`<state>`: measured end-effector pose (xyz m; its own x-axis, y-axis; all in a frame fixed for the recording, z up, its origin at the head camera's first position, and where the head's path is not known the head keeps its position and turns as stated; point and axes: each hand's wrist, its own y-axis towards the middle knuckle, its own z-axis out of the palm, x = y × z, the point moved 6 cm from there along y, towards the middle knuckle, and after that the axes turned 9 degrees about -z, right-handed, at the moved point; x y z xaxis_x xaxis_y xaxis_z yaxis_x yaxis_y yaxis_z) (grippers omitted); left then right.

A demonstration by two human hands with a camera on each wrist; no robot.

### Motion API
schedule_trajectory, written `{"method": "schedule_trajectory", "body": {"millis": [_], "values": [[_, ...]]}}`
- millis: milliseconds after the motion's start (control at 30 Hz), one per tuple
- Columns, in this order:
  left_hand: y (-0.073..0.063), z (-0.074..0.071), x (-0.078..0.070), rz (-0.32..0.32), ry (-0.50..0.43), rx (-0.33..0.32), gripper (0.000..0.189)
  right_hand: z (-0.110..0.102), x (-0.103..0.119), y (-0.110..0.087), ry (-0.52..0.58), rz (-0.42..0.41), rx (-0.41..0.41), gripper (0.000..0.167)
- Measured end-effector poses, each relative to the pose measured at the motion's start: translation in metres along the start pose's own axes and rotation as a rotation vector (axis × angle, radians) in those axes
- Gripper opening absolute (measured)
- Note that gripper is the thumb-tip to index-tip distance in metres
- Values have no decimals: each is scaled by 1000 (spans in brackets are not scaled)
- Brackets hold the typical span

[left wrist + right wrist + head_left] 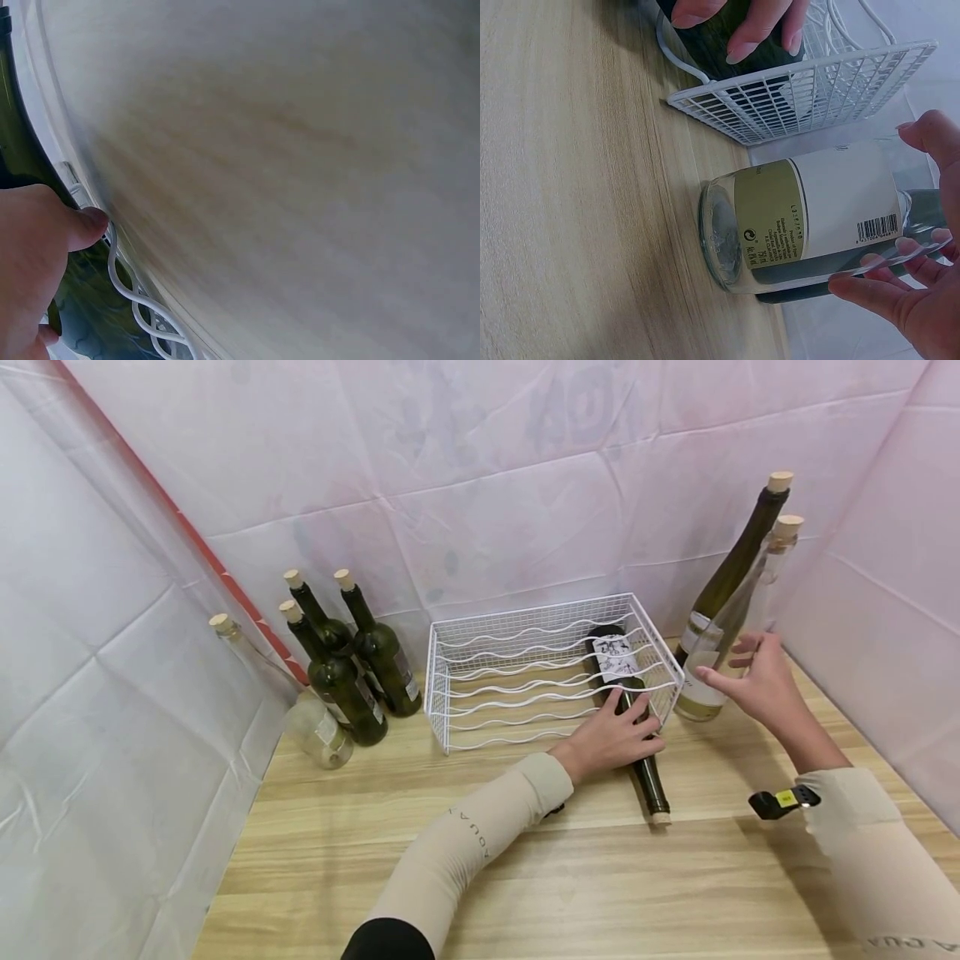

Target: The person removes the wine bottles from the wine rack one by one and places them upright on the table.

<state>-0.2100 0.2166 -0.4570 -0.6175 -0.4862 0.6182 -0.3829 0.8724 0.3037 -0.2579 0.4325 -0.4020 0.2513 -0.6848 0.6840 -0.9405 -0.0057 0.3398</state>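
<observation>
A dark green wine bottle [651,789] lies in the right end of a white wire rack [429,689], its corked neck sticking out over the front edge. My left hand [611,739] holds it around the shoulder and neck, and in the left wrist view the thumb [91,219] lies beside a wavy wire. To the right of the rack, my right hand [765,681] grips a clear glass bottle [840,199] with a cork and a white and olive label. This bottle stands close to upright, its base at the wooden table.
Close behind the clear bottle stands a tall dark bottle [738,556], leaning in the head view. At the left, three corked green bottles [348,693] and a clear bottle [322,735] stand near the sheeted wall [135,635]. The wooden table [315,860] extends in front.
</observation>
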Motion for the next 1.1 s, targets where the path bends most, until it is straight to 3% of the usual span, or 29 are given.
{"method": "schedule_trajectory", "body": {"millis": [600,1100], "values": [[-6,-4,-1,29,-52,-45,45,-2,4,-4,-6,17,11,97],[-23,-7,7,82,-68,11,38,-2,7,-2,-59,13,38,99]]}}
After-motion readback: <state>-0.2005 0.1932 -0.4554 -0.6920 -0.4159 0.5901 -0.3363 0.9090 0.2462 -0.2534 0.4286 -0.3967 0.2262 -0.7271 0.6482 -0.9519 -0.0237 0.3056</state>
